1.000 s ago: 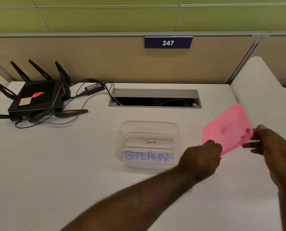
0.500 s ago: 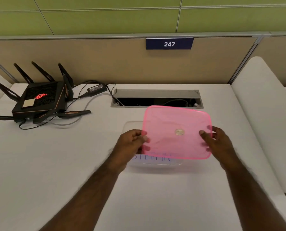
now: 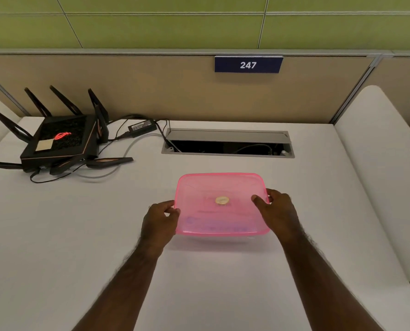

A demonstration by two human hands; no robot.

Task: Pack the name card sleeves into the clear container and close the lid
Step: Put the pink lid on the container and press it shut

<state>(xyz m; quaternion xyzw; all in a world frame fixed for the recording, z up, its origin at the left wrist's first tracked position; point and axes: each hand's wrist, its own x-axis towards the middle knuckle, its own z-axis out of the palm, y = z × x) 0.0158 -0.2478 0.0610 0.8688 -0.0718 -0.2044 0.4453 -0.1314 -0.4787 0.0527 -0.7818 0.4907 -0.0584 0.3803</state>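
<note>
A translucent pink lid (image 3: 220, 187) with a small round sticker in its middle lies flat over the clear container (image 3: 223, 238), of which only a thin strip of front wall shows below the lid. Blue writing on a name card sleeve (image 3: 217, 226) shows faintly through the lid. My left hand (image 3: 161, 220) grips the lid's left edge. My right hand (image 3: 276, 211) holds the right edge with the thumb on top.
A black router (image 3: 58, 144) with several antennas sits at the back left with its power brick (image 3: 141, 127) and cables. An open cable tray (image 3: 227, 144) is recessed behind the container. A white rounded panel (image 3: 385, 163) borders the desk's right side.
Both hands carried the pink lid from the right, levelled it above the container, then lowered it onto the container's top, covering the name cards.
</note>
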